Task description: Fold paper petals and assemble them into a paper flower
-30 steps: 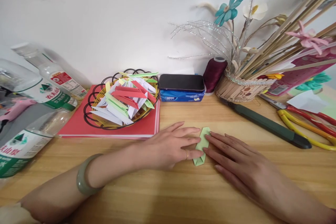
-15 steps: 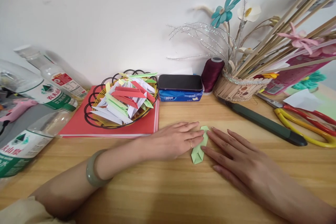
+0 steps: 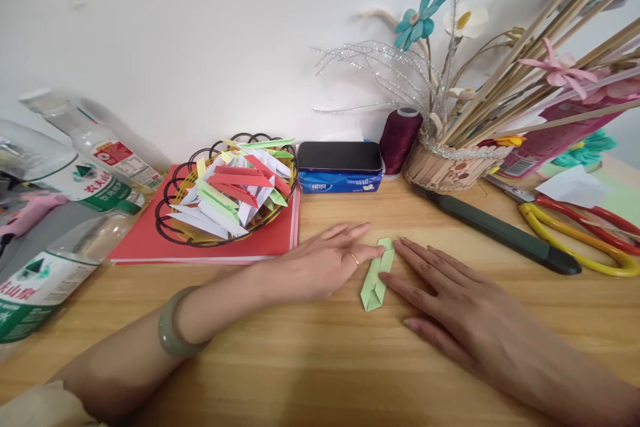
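Note:
A folded strip of light green paper lies on the wooden table, with creased flaps at its near and far ends. My left hand reaches in from the left, a fingertip on the strip's upper part and the other fingers spread. It wears a ring and a green bangle. From the right, my right hand lies flat, fingers apart, with fingertips at the strip's right edge. Neither hand grips the paper.
A wire basket of folded paper pieces stands on red paper at the left, near plastic bottles. Behind are a phone on a blue tissue pack and a thread spool. Right: a dark green cutter and scissors.
My left hand has drawn back slightly and lifted some fingers off the green strip, leaving more of it uncovered. My right hand remains flat beside it. The view has shifted slightly.

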